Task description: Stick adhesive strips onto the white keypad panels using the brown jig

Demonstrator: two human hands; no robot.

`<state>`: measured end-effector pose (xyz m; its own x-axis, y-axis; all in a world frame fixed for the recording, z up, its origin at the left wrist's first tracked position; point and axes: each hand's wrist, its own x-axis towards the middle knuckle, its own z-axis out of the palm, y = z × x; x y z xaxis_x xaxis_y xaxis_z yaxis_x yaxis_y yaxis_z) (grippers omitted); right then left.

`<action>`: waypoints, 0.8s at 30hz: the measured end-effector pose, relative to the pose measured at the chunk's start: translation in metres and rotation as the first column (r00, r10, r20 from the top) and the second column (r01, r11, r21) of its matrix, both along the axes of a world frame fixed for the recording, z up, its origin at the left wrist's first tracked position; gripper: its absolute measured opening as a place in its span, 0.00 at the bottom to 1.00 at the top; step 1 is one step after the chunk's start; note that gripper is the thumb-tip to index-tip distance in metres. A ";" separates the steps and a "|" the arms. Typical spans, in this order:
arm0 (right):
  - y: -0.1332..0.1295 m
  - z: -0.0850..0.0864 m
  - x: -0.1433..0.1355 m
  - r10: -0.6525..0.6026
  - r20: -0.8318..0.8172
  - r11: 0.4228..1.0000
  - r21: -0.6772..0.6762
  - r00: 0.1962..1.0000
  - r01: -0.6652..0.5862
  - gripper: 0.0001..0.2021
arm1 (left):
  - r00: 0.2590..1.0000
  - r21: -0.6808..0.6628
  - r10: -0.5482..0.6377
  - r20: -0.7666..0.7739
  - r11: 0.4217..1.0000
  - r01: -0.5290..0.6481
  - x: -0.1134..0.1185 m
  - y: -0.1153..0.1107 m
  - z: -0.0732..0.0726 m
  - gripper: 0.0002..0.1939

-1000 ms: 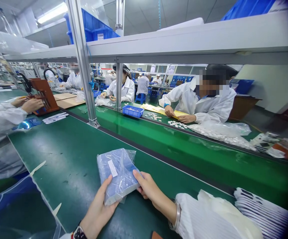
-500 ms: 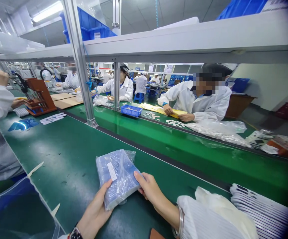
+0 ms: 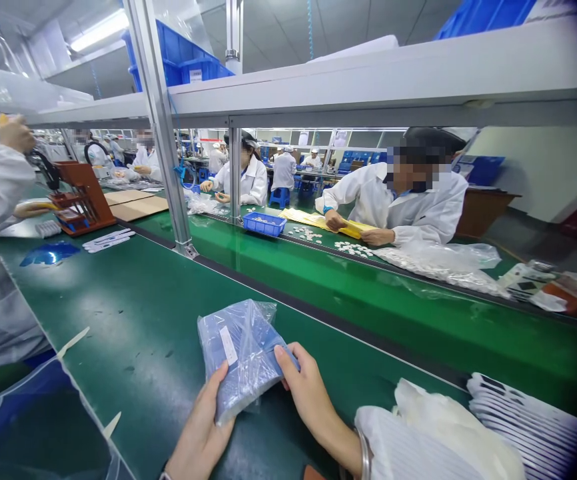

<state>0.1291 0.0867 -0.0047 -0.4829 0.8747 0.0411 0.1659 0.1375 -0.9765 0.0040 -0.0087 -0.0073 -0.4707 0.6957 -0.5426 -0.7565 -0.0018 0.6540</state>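
A blue stack wrapped in clear plastic, with a small white label on its top, is held tilted over the green table. My left hand grips its near left edge, thumb on top beside the label and the other fingers underneath. On the right corner, my right hand pinches the wrapped stack between thumb and fingers.
White striped parts lie stacked at the right. A red-brown press stands at the far left by a person's arm. Beyond the green belt, a person handles yellow sheets near a blue tray. A metal post rises from the table.
Both my hands and the wrapped stack have shifted slightly right in view. At the left, the other person's raised hand has moved up and right.
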 end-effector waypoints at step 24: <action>0.024 0.011 0.056 0.224 0.144 0.973 0.024 0.964 -0.230 0.19 | -0.607 -0.577 -0.526 -0.596 -0.246 0.779 -0.024 0.171 0.054 0.15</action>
<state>0.1850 0.1102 0.0065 -0.6720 0.7405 -0.0080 0.2595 0.2253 -0.9391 -0.0200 0.1623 0.0470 0.7426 0.5182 -0.4243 0.5607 -0.1344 0.8171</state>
